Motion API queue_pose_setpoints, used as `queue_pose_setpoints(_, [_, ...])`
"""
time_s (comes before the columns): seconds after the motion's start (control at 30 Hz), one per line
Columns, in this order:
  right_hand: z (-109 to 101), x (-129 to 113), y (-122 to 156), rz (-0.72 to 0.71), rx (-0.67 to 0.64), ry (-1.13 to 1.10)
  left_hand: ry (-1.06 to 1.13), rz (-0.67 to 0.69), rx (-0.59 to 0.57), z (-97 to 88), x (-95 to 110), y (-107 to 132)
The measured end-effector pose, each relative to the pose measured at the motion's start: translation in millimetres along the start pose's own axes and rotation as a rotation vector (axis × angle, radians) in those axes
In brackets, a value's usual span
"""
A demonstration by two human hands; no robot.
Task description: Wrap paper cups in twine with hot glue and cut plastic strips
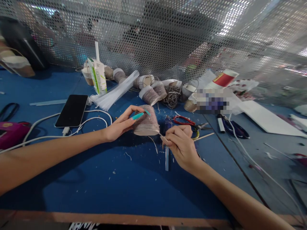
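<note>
A small cup wound with greyish-brown cord (146, 118) is held tilted above the blue table, its pale flat end toward me. My left hand (121, 123) is closed round its left side, with long turquoise nails on the winding. At the cup's lower right edge, my right hand (181, 143) pinches a thin end of cord (161, 134). Just beneath that hand lies a flat, clear strip (167, 159). Red-handled scissors (184, 120) rest behind the right hand, partly covered by it.
Several similar cord-wound cups (150, 95) stand and lie along a perforated metal screen (168, 35). A bundle of white strips (117, 92), a drink carton (98, 76), and a phone (72, 111) with a white cable (42, 119) are on the left. A white board (271, 118) lies right.
</note>
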State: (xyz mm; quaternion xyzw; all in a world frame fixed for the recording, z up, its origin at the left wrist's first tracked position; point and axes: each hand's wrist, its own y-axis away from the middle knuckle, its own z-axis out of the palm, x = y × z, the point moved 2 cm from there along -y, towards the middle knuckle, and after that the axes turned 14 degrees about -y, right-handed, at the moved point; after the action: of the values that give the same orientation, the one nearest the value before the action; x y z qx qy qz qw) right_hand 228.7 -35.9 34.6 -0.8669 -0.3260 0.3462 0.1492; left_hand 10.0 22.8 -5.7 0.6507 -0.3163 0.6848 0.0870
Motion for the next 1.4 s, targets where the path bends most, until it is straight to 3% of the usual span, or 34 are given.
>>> queue_pose_setpoints(0.47, [-1.0,-0.8,-0.8,0.0,0.015,0.023,0.12,0.006,-0.067,3.9,6.8,-1.3])
queue_pose_setpoints(0.83, [-1.0,-2.7,-1.7,-0.021,0.057,0.006,0.154,-0.004,-0.045,3.8,5.4,-3.6])
queue_pose_setpoints(1.0, [-2.0,-5.6,-2.3,-0.048,0.065,-0.117,0.128,-0.02,-0.043,4.0,5.3,-4.2])
queue_pose_setpoints(1.2, [-1.5,-2.9,-4.6,0.051,0.03,-0.313,0.102,-0.049,-0.053,4.0,4.0,-3.5])
queue_pose_setpoints(1.3, [-1.0,-2.1,-4.1,0.069,0.008,-0.282,0.095,-0.057,-0.062,3.8,4.1,-3.0])
queue_pose_setpoints(1.4, [-0.8,-4.6,-3.2,-0.027,-0.032,-0.18,0.093,-0.059,-0.071,4.3,5.7,-2.7])
